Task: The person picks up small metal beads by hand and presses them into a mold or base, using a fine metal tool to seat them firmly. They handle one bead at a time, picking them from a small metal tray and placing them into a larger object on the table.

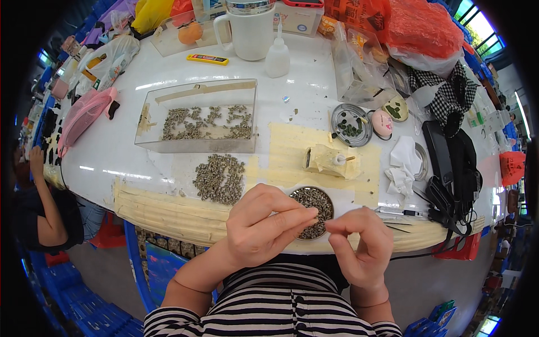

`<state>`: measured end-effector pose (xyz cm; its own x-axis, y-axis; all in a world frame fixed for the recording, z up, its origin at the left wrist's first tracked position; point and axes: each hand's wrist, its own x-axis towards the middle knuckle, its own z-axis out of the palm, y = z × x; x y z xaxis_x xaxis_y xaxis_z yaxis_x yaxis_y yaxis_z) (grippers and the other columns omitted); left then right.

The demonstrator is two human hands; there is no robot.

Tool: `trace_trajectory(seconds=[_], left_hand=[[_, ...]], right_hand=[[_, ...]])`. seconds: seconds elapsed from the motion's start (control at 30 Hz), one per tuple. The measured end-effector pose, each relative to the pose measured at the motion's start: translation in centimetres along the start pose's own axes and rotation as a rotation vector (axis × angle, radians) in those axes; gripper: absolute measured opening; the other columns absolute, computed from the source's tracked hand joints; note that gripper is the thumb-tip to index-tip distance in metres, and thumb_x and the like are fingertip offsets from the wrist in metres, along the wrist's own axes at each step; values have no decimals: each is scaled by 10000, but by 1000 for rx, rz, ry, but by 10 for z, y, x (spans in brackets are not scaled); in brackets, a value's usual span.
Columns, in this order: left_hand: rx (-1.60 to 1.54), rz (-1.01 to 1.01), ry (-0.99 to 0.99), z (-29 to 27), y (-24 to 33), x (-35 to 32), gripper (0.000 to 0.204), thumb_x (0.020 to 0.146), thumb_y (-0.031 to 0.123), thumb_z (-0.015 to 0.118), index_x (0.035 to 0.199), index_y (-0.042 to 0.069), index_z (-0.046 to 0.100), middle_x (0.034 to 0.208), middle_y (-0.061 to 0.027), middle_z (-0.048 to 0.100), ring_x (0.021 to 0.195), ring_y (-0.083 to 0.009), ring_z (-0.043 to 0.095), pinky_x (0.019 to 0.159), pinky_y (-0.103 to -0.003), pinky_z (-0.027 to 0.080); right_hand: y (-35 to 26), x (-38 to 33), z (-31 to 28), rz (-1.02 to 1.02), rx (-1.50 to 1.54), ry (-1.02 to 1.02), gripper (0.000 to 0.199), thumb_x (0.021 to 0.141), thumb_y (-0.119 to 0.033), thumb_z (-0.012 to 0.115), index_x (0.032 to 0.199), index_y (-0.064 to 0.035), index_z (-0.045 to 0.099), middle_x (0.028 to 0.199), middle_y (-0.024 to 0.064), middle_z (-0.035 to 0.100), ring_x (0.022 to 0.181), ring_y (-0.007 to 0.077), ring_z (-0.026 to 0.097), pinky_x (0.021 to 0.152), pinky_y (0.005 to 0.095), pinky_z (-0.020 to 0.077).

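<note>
Over a round dish (333, 209) of small grey-brown pieces (314, 197), my left hand (261, 227) is closed, with thumb and fingertips pressed together. Anything between those tips is too small to make out. My right hand (362, 244) is just right of the dish, fingers curled, with a gap between thumb and forefinger and nothing visible in it. A loose heap of similar pieces (219, 180) lies left of the dish. Behind that heap, a clear rectangular box (196, 147) holds more of them. A small tape-wrapped block (331, 162) with a thin peg stands beyond the dish.
A white mug (251, 36), a squeeze bottle (277, 59) and a yellow cutter (208, 59) are at the back. To the right are a round tin (338, 121) with dark green bits, crumpled tissue (403, 160) and a black bag (443, 163). Another person's arm (50, 205) shows at far left.
</note>
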<state>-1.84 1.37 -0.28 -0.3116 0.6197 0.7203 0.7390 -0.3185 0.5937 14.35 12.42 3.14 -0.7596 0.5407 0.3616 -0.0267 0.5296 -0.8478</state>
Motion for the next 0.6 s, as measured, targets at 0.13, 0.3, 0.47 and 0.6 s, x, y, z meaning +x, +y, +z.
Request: trace_trajectory(seconds=[0.13,0.3,0.47,0.6], left_hand=[[-13,-33,6,-2,0,-1,284,679,8,840,951,47,765,834,-40,653,686,-201,588,582,-306,450],[-19,-30,-4,1,1,-3,276,690,-13,835,946,51,758,845,-39,660,714,-188,587,613,-297,445],[-29,-57,16,1,2,-2,232,714,-30,819,926,39,754,828,-46,662,729,-183,594,652,-291,453],[-18,-86,43,5,-4,-2,203,736,-39,807,922,20,752,825,-57,657,721,-172,596,652,-281,458]], right_hand=[[1,-30,-47,103,39,-609,101,895,-86,690,987,-44,702,828,98,661,693,253,658,589,346,516],[56,-87,-39,320,53,-1124,165,987,-183,564,1084,-83,651,923,100,658,836,335,675,695,420,531],[76,-68,48,1,433,-1127,169,919,-110,579,1071,-63,636,1108,114,553,1015,308,573,871,394,470],[68,-61,130,-243,596,-1322,195,852,-100,608,1028,-26,650,1045,114,557,1057,287,508,907,380,419]])
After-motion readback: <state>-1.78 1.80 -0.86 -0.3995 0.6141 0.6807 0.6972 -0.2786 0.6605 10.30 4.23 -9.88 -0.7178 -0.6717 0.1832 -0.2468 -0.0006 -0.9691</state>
